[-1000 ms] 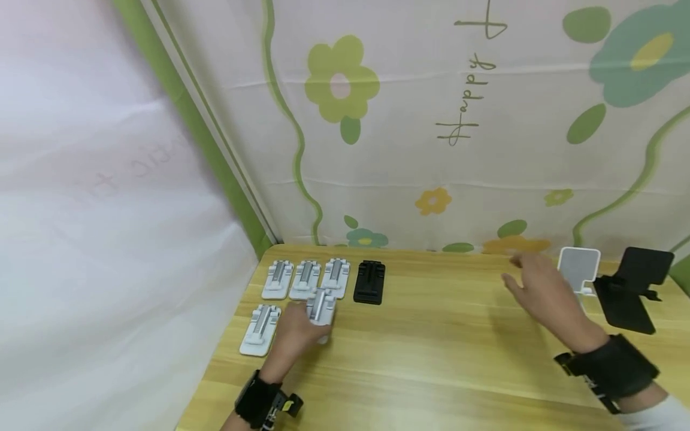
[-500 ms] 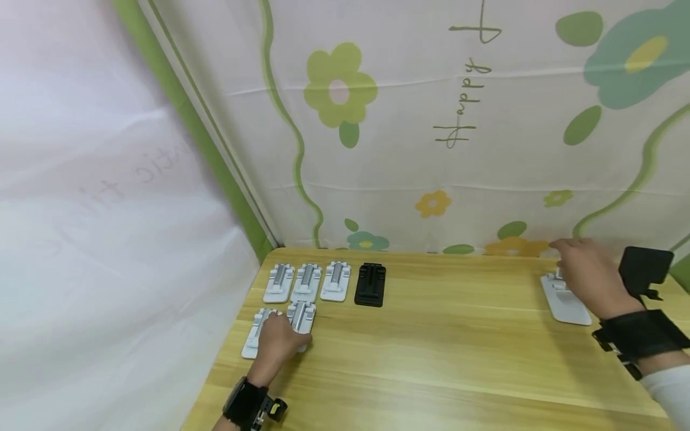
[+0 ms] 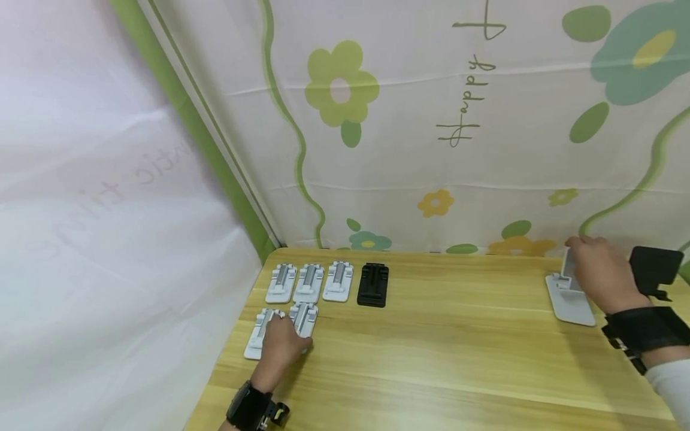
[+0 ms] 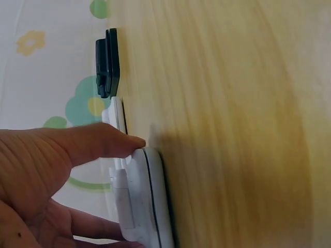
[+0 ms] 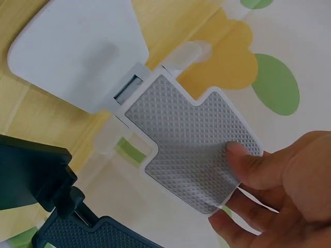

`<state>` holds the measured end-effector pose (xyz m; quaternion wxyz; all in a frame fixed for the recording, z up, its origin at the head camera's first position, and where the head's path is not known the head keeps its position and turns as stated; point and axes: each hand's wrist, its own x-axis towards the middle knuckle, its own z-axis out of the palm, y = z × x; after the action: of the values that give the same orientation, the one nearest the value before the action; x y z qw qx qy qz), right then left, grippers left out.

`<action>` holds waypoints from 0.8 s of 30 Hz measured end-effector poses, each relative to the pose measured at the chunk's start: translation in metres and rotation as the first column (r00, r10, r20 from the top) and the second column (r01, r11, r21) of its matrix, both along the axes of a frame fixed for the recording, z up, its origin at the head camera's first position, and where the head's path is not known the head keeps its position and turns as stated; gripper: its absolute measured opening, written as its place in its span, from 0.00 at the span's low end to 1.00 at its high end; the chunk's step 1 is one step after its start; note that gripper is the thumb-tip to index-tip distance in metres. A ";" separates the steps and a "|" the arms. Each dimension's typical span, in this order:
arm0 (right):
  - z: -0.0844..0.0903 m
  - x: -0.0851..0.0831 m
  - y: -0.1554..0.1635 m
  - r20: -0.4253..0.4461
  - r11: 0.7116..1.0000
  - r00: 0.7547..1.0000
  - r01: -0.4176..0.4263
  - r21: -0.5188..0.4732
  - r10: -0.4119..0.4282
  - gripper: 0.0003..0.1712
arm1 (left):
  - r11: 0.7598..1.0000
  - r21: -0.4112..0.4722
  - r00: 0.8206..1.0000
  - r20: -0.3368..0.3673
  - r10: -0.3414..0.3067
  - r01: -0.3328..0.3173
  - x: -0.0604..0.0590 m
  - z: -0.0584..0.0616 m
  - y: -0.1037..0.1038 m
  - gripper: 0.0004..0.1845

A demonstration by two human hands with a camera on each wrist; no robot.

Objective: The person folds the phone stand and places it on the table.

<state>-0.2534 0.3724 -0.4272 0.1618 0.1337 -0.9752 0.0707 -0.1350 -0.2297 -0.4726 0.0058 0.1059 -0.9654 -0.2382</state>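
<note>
The left hand (image 3: 280, 347) rests on the near row of white stands at the left end of the counter (image 3: 431, 359). Its fingers lie over the second folded stand (image 3: 304, 317), and the left wrist view shows thumb and fingers gripping that stand's edge flat on the wood. A second ago this stand was held above the counter beside the rear row; half a second ago it had already been set down next to the first near-row stand (image 3: 257, 341), and the hand has not left it since.

The rear row holds three white stands (image 3: 308, 281) and one black stand (image 3: 373, 284), unchanged.

The right hand (image 3: 604, 275) is at the far right, pinching the top edge of the open white stand (image 3: 571, 299). The right wrist view shows thumb and fingers on the grey textured plate (image 5: 191, 139), which is hinged up from the white base (image 5: 72, 51). A second ago the hand was open and short of this stand. An open black stand (image 3: 654, 269) sits just beyond it.
</note>
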 end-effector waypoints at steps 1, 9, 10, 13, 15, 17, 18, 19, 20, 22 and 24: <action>0.000 0.000 0.000 0.003 1.000 1.000 0.004 0.000 -0.004 0.19 | 1.000 -0.010 1.000 -0.001 -0.006 0.006 0.001 0.001 0.001 0.21; -0.002 -0.001 -0.001 -0.023 1.000 1.000 0.020 -0.014 -0.020 0.17 | 0.987 -0.153 0.995 -0.081 -0.063 0.050 0.008 0.001 0.010 0.25; -0.002 -0.001 -0.001 -0.027 1.000 0.999 0.019 -0.015 -0.020 0.16 | 0.987 -0.153 0.994 -0.089 -0.064 0.050 0.009 0.000 0.010 0.25; -0.003 -0.001 0.000 -0.038 1.000 0.999 0.020 -0.019 -0.020 0.15 | 0.990 -0.132 0.992 -0.111 -0.059 0.044 0.012 -0.001 0.012 0.23; -0.004 -0.001 0.000 -0.044 1.000 0.999 0.020 -0.017 -0.021 0.14 | 0.993 -0.116 0.992 -0.116 -0.047 0.033 0.013 -0.003 0.012 0.20; -0.004 -0.001 -0.001 -0.049 1.000 0.999 0.024 -0.015 -0.024 0.14 | 0.994 -0.109 0.992 -0.122 -0.033 0.020 0.014 -0.004 0.013 0.17; -0.004 -0.001 -0.001 -0.049 1.000 0.998 0.027 -0.016 -0.028 0.14 | 0.994 -0.109 0.992 -0.123 -0.028 0.015 0.014 -0.005 0.013 0.19; -0.004 0.000 -0.001 -0.045 0.999 0.998 0.033 -0.016 -0.034 0.13 | 0.994 -0.111 0.992 -0.121 -0.023 0.010 0.014 -0.005 0.013 0.21; -0.004 0.000 -0.001 -0.042 0.999 0.998 0.039 -0.016 -0.040 0.13 | 0.993 -0.114 0.993 -0.120 -0.021 0.007 0.014 -0.005 0.013 0.24; -0.003 0.002 -0.001 -0.028 0.999 0.998 0.047 -0.022 -0.047 0.11 | 0.992 -0.125 0.993 -0.114 -0.018 0.003 0.014 -0.005 0.014 0.28; -0.003 0.003 -0.001 -0.009 0.998 0.999 0.049 -0.031 -0.050 0.11 | 0.991 -0.133 0.995 -0.101 -0.011 -0.003 0.015 -0.005 0.013 0.29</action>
<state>-0.2506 0.3709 -0.4302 0.1701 0.1072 -0.9762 0.0812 -0.1203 -0.2162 -0.4771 0.0615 0.0910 -0.9778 -0.1784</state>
